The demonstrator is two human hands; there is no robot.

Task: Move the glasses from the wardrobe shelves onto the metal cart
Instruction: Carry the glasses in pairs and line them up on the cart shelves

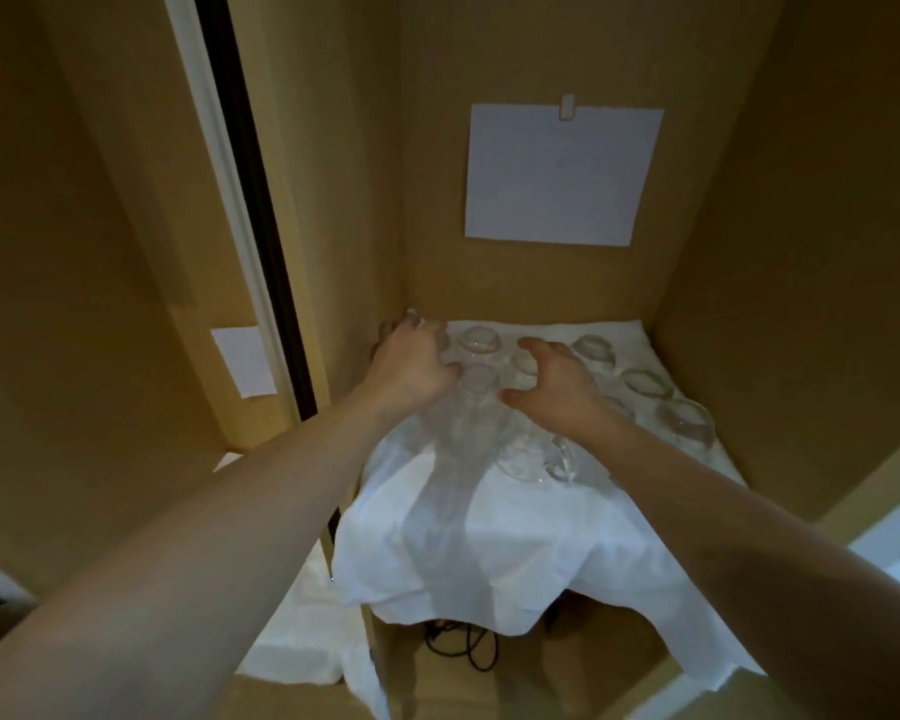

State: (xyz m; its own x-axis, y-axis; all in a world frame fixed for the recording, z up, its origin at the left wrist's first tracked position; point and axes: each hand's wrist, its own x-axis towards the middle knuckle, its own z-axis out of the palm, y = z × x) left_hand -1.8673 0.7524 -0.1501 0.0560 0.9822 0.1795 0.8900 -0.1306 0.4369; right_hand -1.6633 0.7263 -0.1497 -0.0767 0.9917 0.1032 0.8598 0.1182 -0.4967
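Several clear glasses stand upside down on a white cloth [489,537] that covers the wardrobe shelf. My left hand [411,368] reaches into the back left corner, and its fingers curl over the corner glass [393,327]. My right hand [554,387] hovers over the middle of the shelf with thumb and fingers spread in a wide C around another glass [523,362], holding nothing. More glasses stand at the back [481,341] and along the right side [689,420]. A glass with a handle [541,459] sits below my right wrist. The metal cart is out of view.
Brown wardrobe walls close in the shelf on the left, back and right. A white sheet of paper [562,174] hangs on the back wall. The cloth drapes over the shelf's front edge. Below it lie a black cable [468,649] and more white cloth [302,631].
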